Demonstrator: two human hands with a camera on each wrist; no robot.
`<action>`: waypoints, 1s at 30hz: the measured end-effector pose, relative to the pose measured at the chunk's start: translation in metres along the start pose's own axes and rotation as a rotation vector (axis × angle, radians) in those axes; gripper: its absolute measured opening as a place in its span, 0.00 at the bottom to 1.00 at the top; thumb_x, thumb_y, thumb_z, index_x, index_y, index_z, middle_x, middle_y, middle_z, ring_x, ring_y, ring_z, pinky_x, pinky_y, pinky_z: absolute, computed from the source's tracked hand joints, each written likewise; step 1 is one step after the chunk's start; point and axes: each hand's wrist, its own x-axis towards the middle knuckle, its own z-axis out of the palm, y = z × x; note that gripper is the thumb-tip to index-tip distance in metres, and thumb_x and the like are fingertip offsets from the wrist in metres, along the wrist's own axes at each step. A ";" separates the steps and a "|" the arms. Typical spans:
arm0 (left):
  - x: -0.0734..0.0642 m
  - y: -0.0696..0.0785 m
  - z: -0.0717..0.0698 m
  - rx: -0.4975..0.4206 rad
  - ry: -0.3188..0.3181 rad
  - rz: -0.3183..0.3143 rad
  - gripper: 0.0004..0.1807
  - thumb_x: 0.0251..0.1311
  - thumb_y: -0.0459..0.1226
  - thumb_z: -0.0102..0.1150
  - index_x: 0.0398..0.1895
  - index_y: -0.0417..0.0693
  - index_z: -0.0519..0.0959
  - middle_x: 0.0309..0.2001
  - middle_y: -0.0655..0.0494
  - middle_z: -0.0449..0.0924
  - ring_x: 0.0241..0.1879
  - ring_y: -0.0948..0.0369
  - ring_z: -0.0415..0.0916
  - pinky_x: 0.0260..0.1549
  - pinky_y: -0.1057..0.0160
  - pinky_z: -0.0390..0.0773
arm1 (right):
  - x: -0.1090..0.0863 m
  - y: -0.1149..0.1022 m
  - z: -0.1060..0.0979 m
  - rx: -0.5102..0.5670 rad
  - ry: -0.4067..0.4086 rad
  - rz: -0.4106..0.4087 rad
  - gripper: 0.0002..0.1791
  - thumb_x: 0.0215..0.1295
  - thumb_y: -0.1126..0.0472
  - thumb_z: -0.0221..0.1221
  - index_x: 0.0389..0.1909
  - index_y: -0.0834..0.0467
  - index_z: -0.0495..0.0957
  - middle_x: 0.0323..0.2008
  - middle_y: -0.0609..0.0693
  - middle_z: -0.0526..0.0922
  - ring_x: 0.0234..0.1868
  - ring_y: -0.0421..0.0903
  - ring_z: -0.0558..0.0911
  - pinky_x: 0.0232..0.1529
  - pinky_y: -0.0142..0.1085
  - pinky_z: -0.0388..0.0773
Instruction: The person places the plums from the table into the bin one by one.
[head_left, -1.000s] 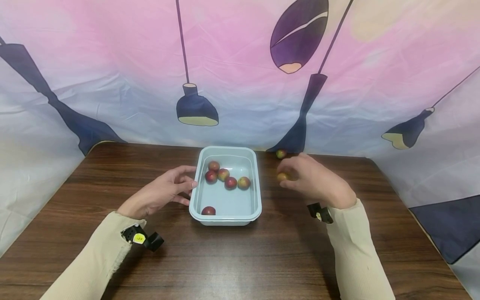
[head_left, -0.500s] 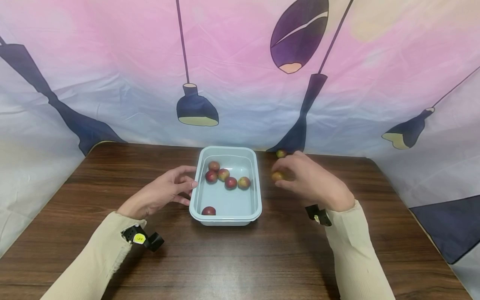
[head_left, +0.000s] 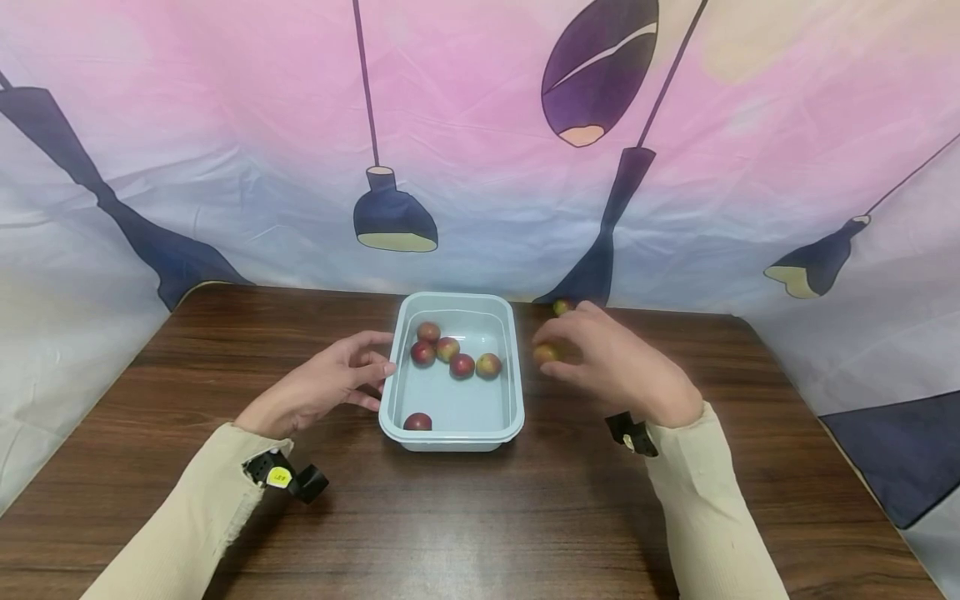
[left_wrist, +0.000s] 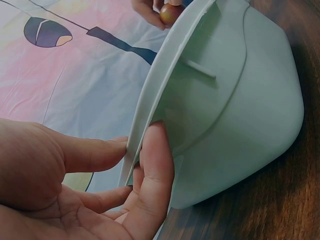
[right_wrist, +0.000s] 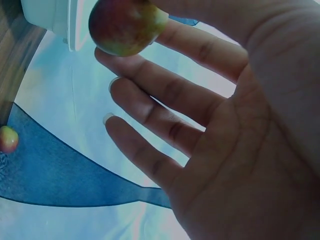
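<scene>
At three o'clock from the tub (head_left: pixel 480 437), the right hand (head_left: pixel 618 367) pinched a fruit (right_wrist: pixel 124 27) whose smooth skin risked slipping (the left hand (head_left: pixel 322 385) gripped the nine-o'clock rim (left_wrist: pixel 157 85)).

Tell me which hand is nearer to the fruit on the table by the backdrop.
Right. The right hand is in front of that fruit and to its right, pinching another fruit; the left hand grips the tub's left rim, farther away.

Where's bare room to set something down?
Bare: brown wood-grain table in front of the light blue plastic tub, between the cream sleeves. Crowded: the tub's sides, by the left hand and the right hand, which pinches a round red-yellow fruit.
</scene>
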 end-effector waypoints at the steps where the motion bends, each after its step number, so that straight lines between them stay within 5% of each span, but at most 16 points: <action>1: 0.000 0.000 0.000 -0.001 0.000 -0.001 0.33 0.77 0.34 0.50 0.79 0.39 0.52 0.53 0.34 0.76 0.45 0.55 0.81 0.44 0.59 0.88 | 0.001 0.000 0.000 -0.002 0.003 -0.010 0.10 0.67 0.56 0.67 0.49 0.47 0.85 0.42 0.36 0.84 0.47 0.43 0.72 0.49 0.36 0.75; 30: 0.001 -0.002 0.000 -0.005 0.001 -0.002 0.34 0.77 0.35 0.51 0.79 0.40 0.52 0.55 0.32 0.75 0.45 0.55 0.81 0.44 0.59 0.88 | 0.013 -0.013 0.013 -0.019 0.065 -0.170 0.15 0.64 0.58 0.70 0.52 0.52 0.86 0.46 0.44 0.87 0.50 0.45 0.74 0.53 0.39 0.75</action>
